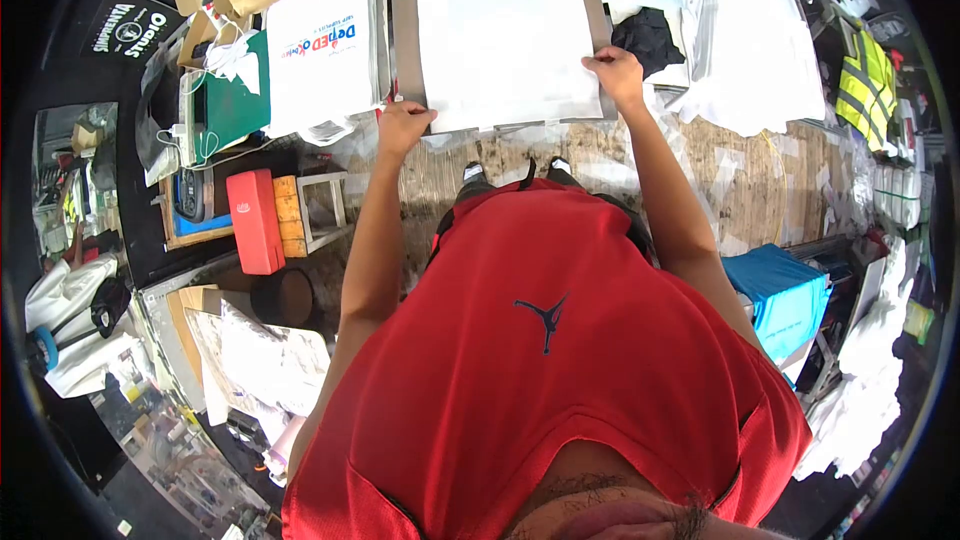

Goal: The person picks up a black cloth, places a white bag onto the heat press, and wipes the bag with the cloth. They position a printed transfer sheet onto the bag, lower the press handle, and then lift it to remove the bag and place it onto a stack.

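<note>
l hand (pixel 406 124) at nr-left corner of white sheet (pixel 505 30), touching, grip unclear; r hand (pixel 617 73) pinches its right edge, a bit farther up. sheet lies on grey board (pixel 408 55). printed white piece (pixel 325 55) just left, then green board (pixel 238 90). blk cloth (pixel 648 40) by r hand, white cloth (pixel 768 60) further right, hi-vis vest (pixel 867 85) far right. red box (pixel 256 222) nr left, blue-covered box (pixel 785 290) nr right.

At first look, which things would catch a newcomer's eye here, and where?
Probably the bright red shirt, filling the lower middle. Next, the white piece at the top centre, with the left hand at its near left corner and the right hand at its right edge. Then the yellow vest at the far right.
</note>
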Demonstrator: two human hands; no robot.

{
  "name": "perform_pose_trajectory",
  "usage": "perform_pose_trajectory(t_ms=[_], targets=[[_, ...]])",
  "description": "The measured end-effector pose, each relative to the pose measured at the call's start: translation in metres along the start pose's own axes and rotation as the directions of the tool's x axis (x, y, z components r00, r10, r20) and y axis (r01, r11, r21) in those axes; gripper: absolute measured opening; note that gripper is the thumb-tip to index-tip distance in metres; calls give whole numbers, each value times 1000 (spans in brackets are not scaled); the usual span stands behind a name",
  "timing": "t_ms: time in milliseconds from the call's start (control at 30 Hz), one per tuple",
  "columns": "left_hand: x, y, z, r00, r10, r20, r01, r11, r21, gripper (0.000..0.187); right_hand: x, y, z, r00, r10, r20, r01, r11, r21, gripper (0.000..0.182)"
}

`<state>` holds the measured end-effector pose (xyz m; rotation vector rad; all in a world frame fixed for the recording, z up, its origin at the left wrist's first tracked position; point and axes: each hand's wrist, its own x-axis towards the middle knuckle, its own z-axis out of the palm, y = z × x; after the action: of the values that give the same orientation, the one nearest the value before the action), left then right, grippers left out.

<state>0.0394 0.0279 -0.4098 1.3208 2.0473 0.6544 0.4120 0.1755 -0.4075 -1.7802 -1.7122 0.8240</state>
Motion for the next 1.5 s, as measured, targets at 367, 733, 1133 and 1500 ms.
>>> perform_pose_trajectory(t_ms=[367,733,1133,1500], targets=[[-1,4,-4,999,-8,53,9,999,-30,29,-5,-4,-3,1000,19,-8,-19,998,54,27],[-1,2,-5,997,20,69,-24,998,63,30,-4,-2,1,999,-2,-32,3,1000,4,27],[45,147,67,738,670,76,-673,725,148,31,-4,-8,-1,1000,9,-23,-9,999,-36,26],[90,191,110,857,427,288,-514,739,435,72,-2,-13,-6,999,48,19,-48,999,-1,27]])
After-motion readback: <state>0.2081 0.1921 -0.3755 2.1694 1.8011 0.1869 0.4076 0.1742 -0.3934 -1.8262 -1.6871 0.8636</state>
